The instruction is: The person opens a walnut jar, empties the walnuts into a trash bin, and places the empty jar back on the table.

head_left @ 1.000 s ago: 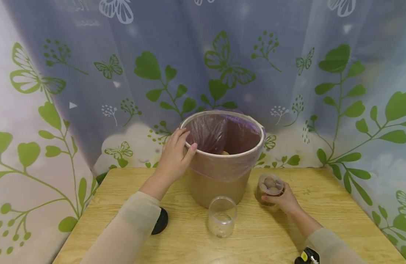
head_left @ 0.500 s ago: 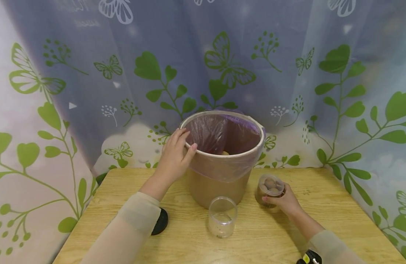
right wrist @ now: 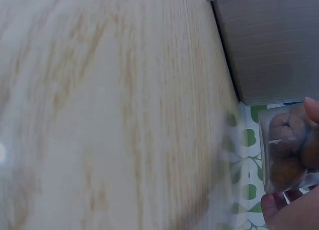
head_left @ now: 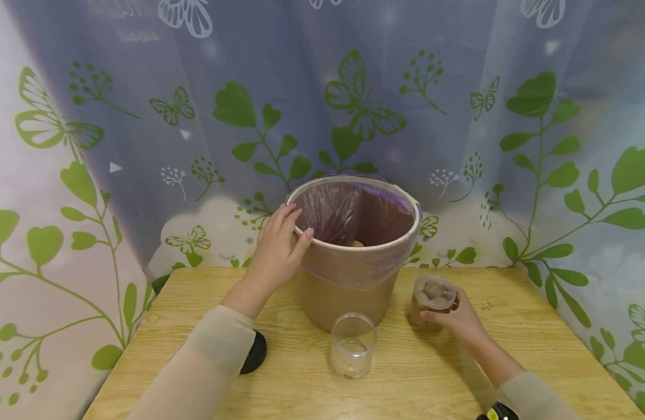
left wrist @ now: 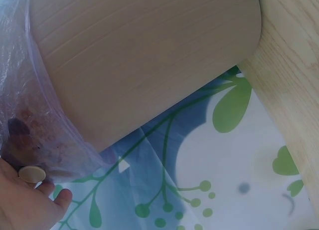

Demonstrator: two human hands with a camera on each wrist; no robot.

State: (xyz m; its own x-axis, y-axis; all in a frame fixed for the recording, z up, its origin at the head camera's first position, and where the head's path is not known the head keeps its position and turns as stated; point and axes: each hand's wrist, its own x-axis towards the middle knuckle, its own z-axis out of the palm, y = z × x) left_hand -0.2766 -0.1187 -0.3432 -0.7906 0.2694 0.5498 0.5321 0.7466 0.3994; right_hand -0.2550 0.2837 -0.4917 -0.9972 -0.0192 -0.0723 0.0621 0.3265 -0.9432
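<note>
A tall brown trash bin (head_left: 349, 303) with a white rim and a thin purple liner bag (head_left: 328, 210) stands on the table. My left hand (head_left: 277, 248) holds the bin's left rim, fingers over the edge and thumb at the front. In the left wrist view, that hand (left wrist: 30, 205) is at the bag-covered edge. To the bin's right, my right hand (head_left: 459, 315) grips a clear plastic jar (head_left: 434, 300) around its side. Several round brown nuts, walnuts by their look (right wrist: 286, 150), fill the jar. A small pale thing (head_left: 357, 243) shows deep inside the bin.
A second clear jar (head_left: 353, 347), uncovered, stands in front of the bin. A black round object (head_left: 255, 353) lies beside the left sleeve. The wooden table (head_left: 417, 385) meets a butterfly-and-leaf patterned curtain (head_left: 301, 87) behind the bin.
My right hand and the jar of walnuts have shifted slightly to the right. My left hand, the bin and the second jar have stayed in place.
</note>
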